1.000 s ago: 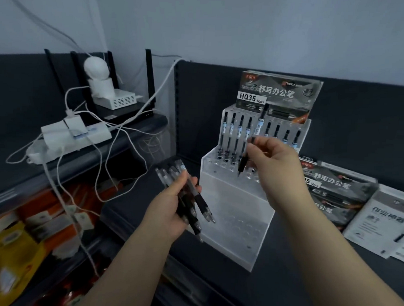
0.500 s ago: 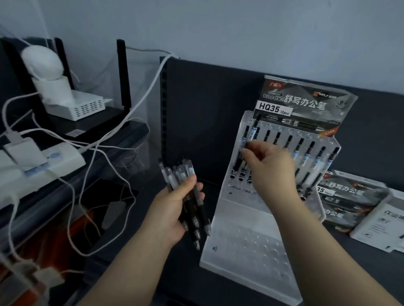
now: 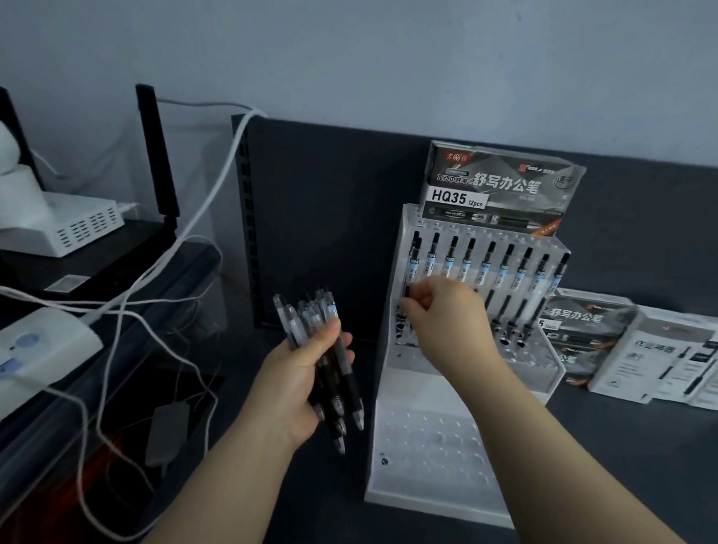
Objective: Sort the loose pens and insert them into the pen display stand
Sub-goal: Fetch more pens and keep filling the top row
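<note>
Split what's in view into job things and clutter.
Job: pen display stand; pens already slotted; left hand gripping loose pens; right hand pinching a pen at the stand's left end.
Lying about: HQ35 box, flat pen boxes, white vented box, power strip, cables.

The right hand (image 3: 445, 311) has been brought from the middle of the stand (image 3: 424, 445) to its left end and lowered. The pen (image 3: 411, 265) pinched in it was earlier held tilted, clear above the holes. It is now set nearly upright at the leftmost column, just in front of the back-row pen; its lower end is partly hidden by fingers. The bundle (image 3: 347, 383) in the left hand (image 3: 296, 375) has been turned more upright, tips down rather than down-right. The view has been shifted right and closer: the stand is seen more front-on.
</note>
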